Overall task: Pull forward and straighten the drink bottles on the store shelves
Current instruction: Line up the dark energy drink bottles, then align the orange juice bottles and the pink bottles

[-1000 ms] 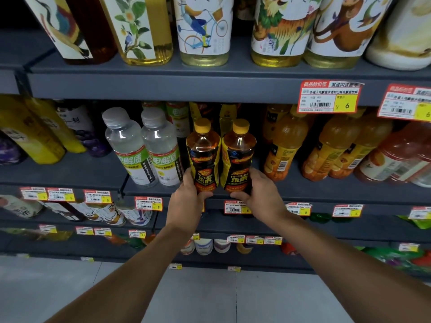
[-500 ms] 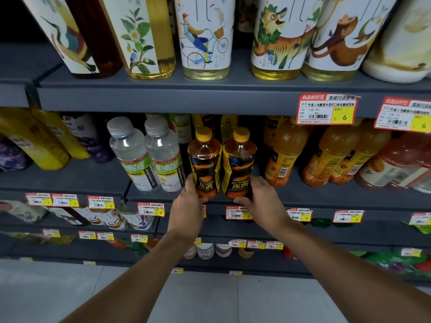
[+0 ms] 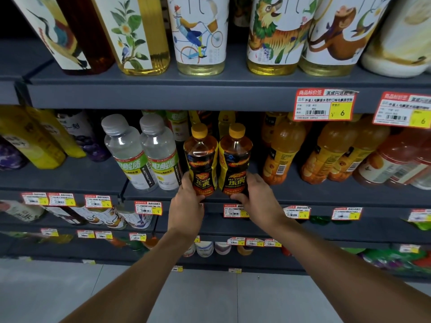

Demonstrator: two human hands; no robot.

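Observation:
Two amber Hi-Tiger bottles with yellow caps stand upright side by side at the front edge of the middle shelf (image 3: 326,194). My left hand (image 3: 186,208) grips the base of the left Hi-Tiger bottle (image 3: 200,157). My right hand (image 3: 258,197) grips the base of the right Hi-Tiger bottle (image 3: 235,157). Their black and yellow labels face me. More bottles of the same kind stand behind them in shadow.
Two clear electrolyte bottles (image 3: 144,155) stand just left of my hands. Orange juice bottles (image 3: 282,155) stand further back to the right. Tall illustrated tea bottles (image 3: 200,31) fill the upper shelf. Price tags (image 3: 324,104) line the shelf edges. Lower shelves and grey floor lie below.
Both hands have stayed on the two Hi-Tiger bottles, which sit slightly closer to the shelf edge. The view has tilted a little upward.

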